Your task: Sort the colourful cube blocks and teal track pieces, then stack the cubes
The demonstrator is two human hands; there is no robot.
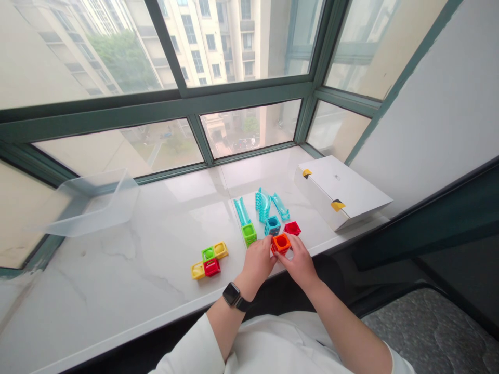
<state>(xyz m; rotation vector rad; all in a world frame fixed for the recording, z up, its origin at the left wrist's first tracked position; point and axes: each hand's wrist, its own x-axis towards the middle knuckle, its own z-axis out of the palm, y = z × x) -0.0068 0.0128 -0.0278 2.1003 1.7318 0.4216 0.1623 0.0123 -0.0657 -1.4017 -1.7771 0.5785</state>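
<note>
Between my two hands is an orange cube block (pixel 281 243) with a round opening in its top. My left hand (pixel 259 259) has its fingers closed on the block's left side. The fingers of my right hand (pixel 299 259) grip its right side and lower front. Just behind it stands a blue cube block (pixel 272 225), and a red block (pixel 292 228) lies to the right. A green block (pixel 248 235) sits to the left, at the near end of a clear teal track piece (pixel 242 212). Behind these are a curved teal piece (pixel 263 204) and another straight teal track (pixel 280 206).
Left of my hands lie yellow blocks (pixel 220 249), a green block (pixel 208 253) and a red block (pixel 212 267), grouped together. A clear plastic bin (pixel 89 208) stands at the far left. On the right is a white box (pixel 343 187) with yellow-black tabs. Windows border the white ledge (pixel 156 259).
</note>
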